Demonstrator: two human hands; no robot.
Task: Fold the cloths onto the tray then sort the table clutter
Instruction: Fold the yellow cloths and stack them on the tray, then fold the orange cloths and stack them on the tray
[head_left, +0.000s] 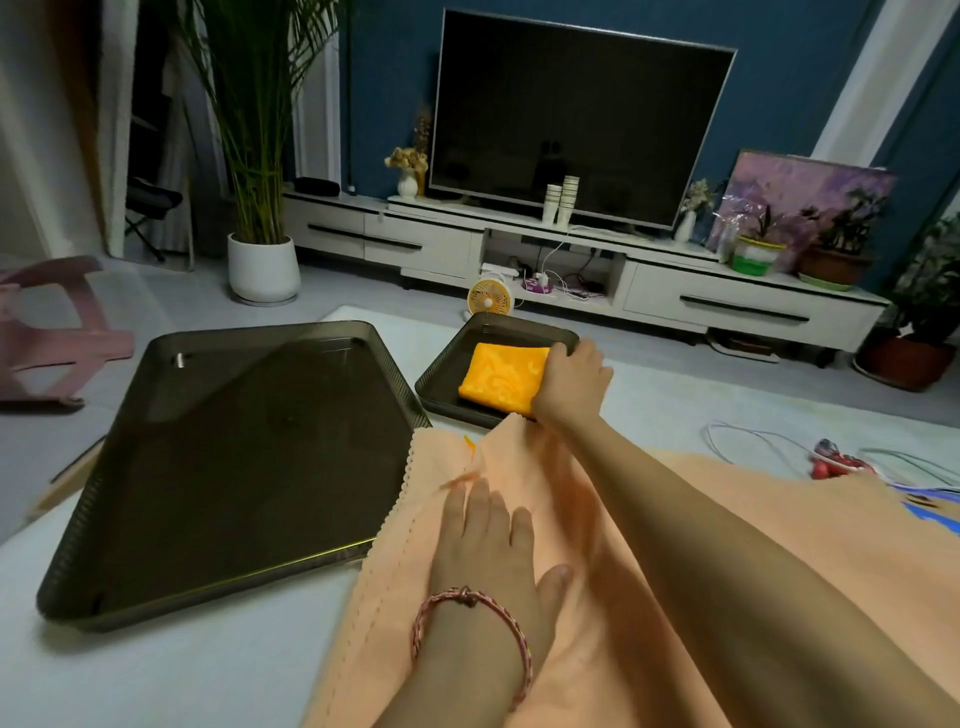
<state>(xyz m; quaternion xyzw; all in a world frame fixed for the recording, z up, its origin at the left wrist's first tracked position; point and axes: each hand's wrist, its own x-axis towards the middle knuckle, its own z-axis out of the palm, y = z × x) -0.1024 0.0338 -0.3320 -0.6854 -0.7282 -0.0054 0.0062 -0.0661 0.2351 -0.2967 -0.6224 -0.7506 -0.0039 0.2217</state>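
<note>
A folded bright orange cloth (501, 376) lies in the small dark tray (441, 379) at the table's far side. My right hand (571, 384) reaches over it and holds its right edge, fingers curled on the fold. A large peach cloth (597, 545) is spread over the near table, one edge lapping the big tray's right rim. My left hand (488, 540), with a pink bracelet at the wrist, rests flat on this cloth with fingers straight. The big dark tray (93, 519) on the left holds only a small metal piece (179, 359).
White cables (753, 441), a red item (836, 465) and a blue-patterned thing (930, 512) lie at the table's right. Beyond the table are a small yellow fan (489, 299), a white TV stand (675, 291) and a potted palm (262, 265). A pink stool (57, 338) stands left.
</note>
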